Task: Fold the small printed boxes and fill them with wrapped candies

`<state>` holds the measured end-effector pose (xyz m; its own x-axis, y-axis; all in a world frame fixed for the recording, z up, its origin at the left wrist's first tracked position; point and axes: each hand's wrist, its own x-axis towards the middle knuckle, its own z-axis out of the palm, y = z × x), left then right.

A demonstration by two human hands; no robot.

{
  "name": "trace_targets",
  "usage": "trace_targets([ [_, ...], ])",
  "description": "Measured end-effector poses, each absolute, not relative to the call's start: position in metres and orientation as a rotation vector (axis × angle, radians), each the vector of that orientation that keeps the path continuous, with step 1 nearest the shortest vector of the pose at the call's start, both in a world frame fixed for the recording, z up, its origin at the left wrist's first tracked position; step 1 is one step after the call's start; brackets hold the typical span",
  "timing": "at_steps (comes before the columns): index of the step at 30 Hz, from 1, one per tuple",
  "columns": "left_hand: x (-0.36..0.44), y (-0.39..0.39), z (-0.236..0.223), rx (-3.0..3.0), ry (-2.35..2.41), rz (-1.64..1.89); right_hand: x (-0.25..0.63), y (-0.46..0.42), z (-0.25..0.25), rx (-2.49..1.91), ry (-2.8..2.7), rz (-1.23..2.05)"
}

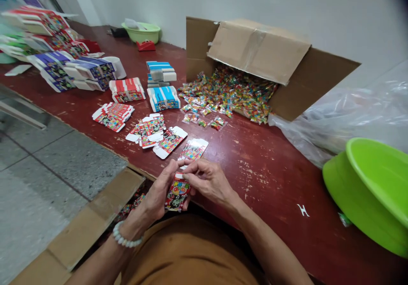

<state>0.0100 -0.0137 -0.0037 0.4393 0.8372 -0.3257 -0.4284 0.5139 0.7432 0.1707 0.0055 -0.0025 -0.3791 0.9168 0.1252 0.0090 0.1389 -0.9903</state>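
My left hand [162, 191] is closed around a small red printed candy box [177, 195], held upright in front of my body at the table edge. At the top of this box, my right hand [208, 180] has its thumb and fingers pinched on the white end flap. Whether anything is inside the box is hidden. Just beyond my fingers lies a flat box blank [194, 149], with another blank [171, 142] beside it. Further left is a loose pile of red blanks [149, 128].
A tipped cardboard carton [258, 42] spills wrapped candies [236, 90] onto the red table [255, 170]. Bundled blue blanks [164, 98] and red blanks [127, 90] stand left. A green basin [366, 191] sits right. Below the edge, an open carton [95, 217] holds packed boxes.
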Motion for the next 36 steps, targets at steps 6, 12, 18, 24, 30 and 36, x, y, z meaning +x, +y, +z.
trace_targets([
  [6,0.007,-0.01,-0.003,0.519,0.852,0.938,0.165,-0.007,-0.013,-0.766,-1.739,1.246],
  [12,-0.053,-0.041,-0.02,0.994,1.429,0.862,0.179,0.042,-0.039,-1.165,-1.821,0.988],
  [18,-0.069,-0.034,-0.037,1.884,1.737,0.787,0.184,0.092,-0.042,-1.77,-2.064,0.56],
  [24,-0.002,0.021,-0.053,2.473,1.709,0.826,0.183,0.094,-0.045,-1.855,-2.024,0.623],
  [30,0.009,0.037,-0.043,2.117,1.595,0.992,0.197,0.08,-0.044,-1.544,-1.762,0.691],
  [36,0.008,0.034,-0.006,1.113,1.027,0.695,0.202,0.054,-0.001,-1.249,-1.917,0.691],
])
